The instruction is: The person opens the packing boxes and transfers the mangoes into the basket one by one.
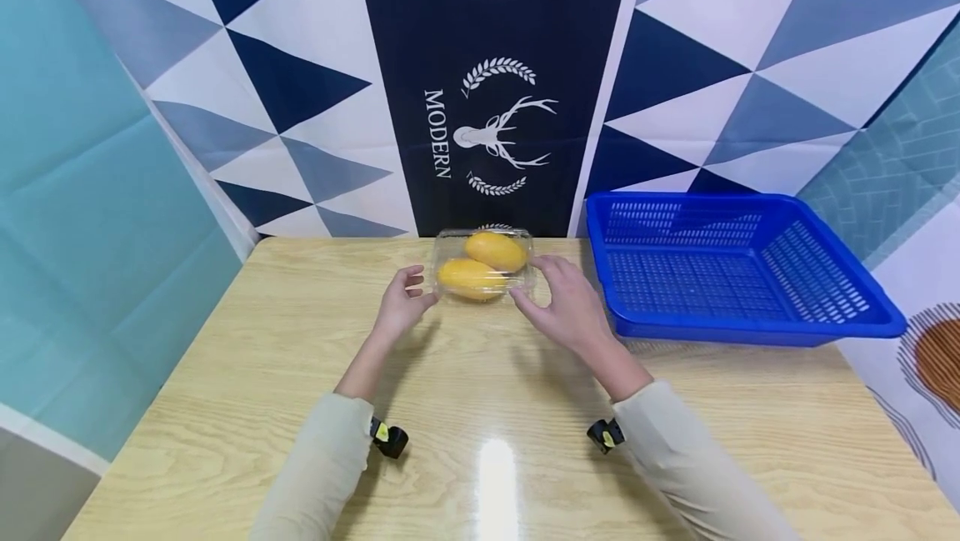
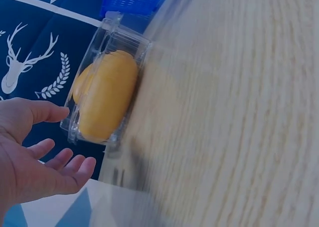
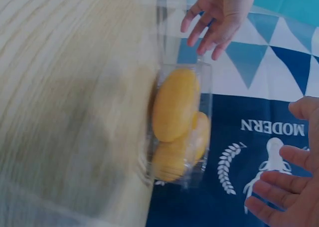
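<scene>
A clear plastic clamshell box (image 1: 447,246) stands at the table's back edge. Inside it lie yellow mangoes, one in front (image 1: 471,278) and another behind (image 1: 497,252). My left hand (image 1: 405,301) is beside the box's left end, its fingers loosely bent and holding nothing; in the left wrist view the thumb (image 2: 49,111) comes close to the box's edge. At the right end is my right hand (image 1: 566,303), thumb and fingers spread. The right wrist view shows this hand (image 3: 294,184) with a gap between it and the box; whether it touches in the head view is unclear.
To the right, a blue plastic basket (image 1: 682,333) with slotted walls sits on the wooden table (image 1: 300,441). A patterned cloth (image 1: 315,82) hangs directly behind the table. A teal surface (image 1: 90,191) rises along the left side.
</scene>
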`<state>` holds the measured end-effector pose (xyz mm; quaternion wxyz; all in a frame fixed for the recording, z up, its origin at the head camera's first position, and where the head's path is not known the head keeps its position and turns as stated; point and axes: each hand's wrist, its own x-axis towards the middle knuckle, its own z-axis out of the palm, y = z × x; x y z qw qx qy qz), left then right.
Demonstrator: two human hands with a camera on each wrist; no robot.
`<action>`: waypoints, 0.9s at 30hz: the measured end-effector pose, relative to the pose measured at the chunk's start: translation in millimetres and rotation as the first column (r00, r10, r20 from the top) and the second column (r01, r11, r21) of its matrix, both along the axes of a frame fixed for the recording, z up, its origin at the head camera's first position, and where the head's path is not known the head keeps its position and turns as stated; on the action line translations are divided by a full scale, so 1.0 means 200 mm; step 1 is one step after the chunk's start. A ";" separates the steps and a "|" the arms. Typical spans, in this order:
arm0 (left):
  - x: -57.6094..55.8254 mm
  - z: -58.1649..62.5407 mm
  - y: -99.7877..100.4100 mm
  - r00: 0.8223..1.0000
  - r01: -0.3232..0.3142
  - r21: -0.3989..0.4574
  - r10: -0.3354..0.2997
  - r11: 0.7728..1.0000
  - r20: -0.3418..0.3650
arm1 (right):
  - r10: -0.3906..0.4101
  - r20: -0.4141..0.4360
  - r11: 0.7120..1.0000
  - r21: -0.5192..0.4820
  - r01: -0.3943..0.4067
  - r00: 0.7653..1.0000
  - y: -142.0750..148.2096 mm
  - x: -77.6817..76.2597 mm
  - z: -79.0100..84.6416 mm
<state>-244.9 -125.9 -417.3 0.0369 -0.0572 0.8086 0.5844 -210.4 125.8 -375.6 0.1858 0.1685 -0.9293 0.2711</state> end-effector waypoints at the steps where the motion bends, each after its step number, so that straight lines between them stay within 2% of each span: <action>1: 0.00 0.00 0.00 1.000 0.002 0.001 -0.002 1.000 -0.002 | 0.007 0.006 1.000 -0.001 -0.007 1.000 -0.01 -0.01 -0.01; 5: -0.01 -0.01 0.00 1.000 0.003 0.008 -0.003 1.000 -0.005 | 0.035 0.021 0.999 -0.001 -0.035 0.999 -0.02 -0.03 -0.04; 12: -0.02 -0.02 0.00 0.999 -0.032 0.082 0.030 0.996 0.025 | 0.076 0.003 0.997 0.006 -0.076 0.997 -0.06 -0.05 -0.07; 17: -0.03 -0.04 -0.01 0.999 -0.045 0.080 0.043 0.996 0.032 | 0.119 -0.016 0.993 0.012 -0.119 0.993 -0.09 -0.08 -0.09; 27: -0.05 -0.06 -0.01 0.998 -0.067 0.086 0.067 0.994 0.013 | 0.135 -0.018 0.987 0.088 -0.133 0.991 -0.17 -0.13 -0.12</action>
